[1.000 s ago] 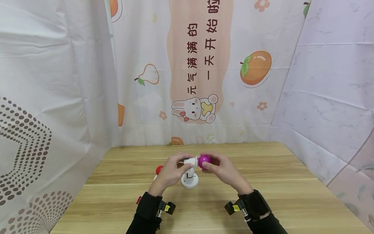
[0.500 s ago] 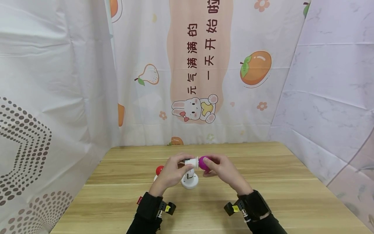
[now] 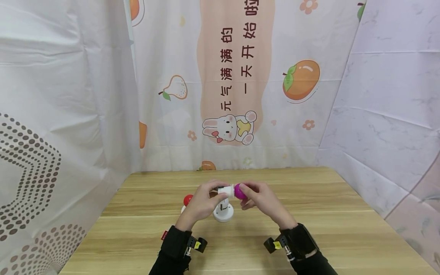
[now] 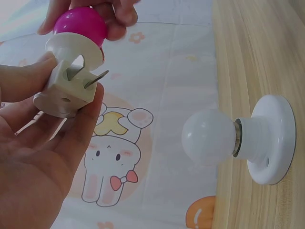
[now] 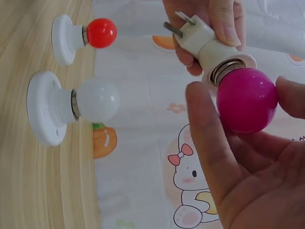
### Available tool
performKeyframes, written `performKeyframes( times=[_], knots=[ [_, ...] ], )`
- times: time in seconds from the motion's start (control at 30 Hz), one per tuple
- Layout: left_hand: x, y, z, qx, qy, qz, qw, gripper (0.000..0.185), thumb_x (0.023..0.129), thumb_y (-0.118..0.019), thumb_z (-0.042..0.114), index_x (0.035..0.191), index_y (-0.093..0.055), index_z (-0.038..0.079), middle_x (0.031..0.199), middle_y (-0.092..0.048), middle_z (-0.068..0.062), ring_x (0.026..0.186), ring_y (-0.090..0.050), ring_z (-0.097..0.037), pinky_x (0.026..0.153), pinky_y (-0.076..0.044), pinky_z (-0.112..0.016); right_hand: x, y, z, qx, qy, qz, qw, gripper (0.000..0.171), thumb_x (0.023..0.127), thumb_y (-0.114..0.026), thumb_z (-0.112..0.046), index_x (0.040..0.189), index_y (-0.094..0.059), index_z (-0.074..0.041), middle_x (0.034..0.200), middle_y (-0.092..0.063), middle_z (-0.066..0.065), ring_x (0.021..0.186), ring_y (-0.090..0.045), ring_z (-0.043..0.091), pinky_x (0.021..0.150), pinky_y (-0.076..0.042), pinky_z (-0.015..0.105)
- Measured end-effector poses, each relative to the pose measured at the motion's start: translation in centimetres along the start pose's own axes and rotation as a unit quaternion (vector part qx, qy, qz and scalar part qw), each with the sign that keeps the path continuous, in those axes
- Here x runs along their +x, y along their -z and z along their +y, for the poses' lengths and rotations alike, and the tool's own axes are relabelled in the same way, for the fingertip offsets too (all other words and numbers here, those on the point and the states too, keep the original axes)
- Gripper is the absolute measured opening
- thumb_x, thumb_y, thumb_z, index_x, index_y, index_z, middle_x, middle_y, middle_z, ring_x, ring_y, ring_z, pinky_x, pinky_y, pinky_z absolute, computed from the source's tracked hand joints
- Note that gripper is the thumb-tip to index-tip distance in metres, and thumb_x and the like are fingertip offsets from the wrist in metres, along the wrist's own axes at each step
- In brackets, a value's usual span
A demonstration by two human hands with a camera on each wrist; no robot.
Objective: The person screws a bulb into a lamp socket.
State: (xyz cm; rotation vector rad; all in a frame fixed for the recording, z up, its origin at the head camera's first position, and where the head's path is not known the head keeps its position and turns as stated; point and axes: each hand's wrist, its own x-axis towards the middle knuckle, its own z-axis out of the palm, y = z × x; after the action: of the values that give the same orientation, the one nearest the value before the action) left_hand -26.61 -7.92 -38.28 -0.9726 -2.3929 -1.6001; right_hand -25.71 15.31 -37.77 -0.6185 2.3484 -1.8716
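From the head view, the left hand (image 3: 203, 202) is gripping a white plug-in lamp socket (image 3: 226, 190) above the tabletop (image 3: 343, 229), while the right hand (image 3: 262, 200) is pinching its magenta bulb (image 3: 239, 191). Beyond both hands, the backdrop is reading "元气满满的一天开始啦" (image 3: 237, 57).

At the left wrist, fingers (image 4: 76, 126) are curling round the socket; a white bulb fixture (image 4: 243, 138) is sitting right of them.

At the right wrist, a red bulb fixture (image 5: 83, 36) is standing left of the hand.
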Motion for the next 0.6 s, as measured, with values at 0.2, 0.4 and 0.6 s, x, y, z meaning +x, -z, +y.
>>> performKeyframes(
  times=[0.2,0.4,0.6],
  knots=[
    [-0.08,0.03,0.0,0.02,0.006,0.001,0.9998,0.027,0.099,-0.067,0.013,0.126,-0.068,0.006,0.119,-0.065,-0.005,0.102,-0.061,-0.018,0.092,-0.055,-0.033,-0.23,0.43,0.24,-0.045,0.065,-0.015,0.997,0.059,0.096,-0.072,-0.017,0.148,-0.048,-0.003,0.139,-0.054,0.022,0.12,-0.06,0.037,0.087,-0.059,0.036],
    [-0.09,0.07,-0.05,0.019,0.011,0.006,0.9997,0.028,0.1,-0.067,0.013,0.127,-0.067,0.006,0.12,-0.066,-0.005,0.102,-0.061,-0.018,0.092,-0.055,-0.033,-0.31,0.7,0.31,-0.07,0.147,-0.031,0.986,0.05,0.089,-0.079,-0.007,0.136,-0.06,-0.007,0.148,-0.05,0.015,0.134,-0.049,0.038,0.101,-0.051,0.039],
    [-0.1,0.12,0.11,0.011,0.014,0.012,0.9998,0.028,0.099,-0.067,0.012,0.126,-0.067,0.005,0.118,-0.066,-0.006,0.101,-0.061,-0.018,0.091,-0.055,-0.032,-0.34,0.52,0.22,-0.079,0.188,-0.031,0.979,0.034,0.088,-0.075,0.003,0.118,-0.069,-0.011,0.143,-0.053,0.009,0.132,-0.05,0.036,0.102,-0.051,0.043]
  ],
)
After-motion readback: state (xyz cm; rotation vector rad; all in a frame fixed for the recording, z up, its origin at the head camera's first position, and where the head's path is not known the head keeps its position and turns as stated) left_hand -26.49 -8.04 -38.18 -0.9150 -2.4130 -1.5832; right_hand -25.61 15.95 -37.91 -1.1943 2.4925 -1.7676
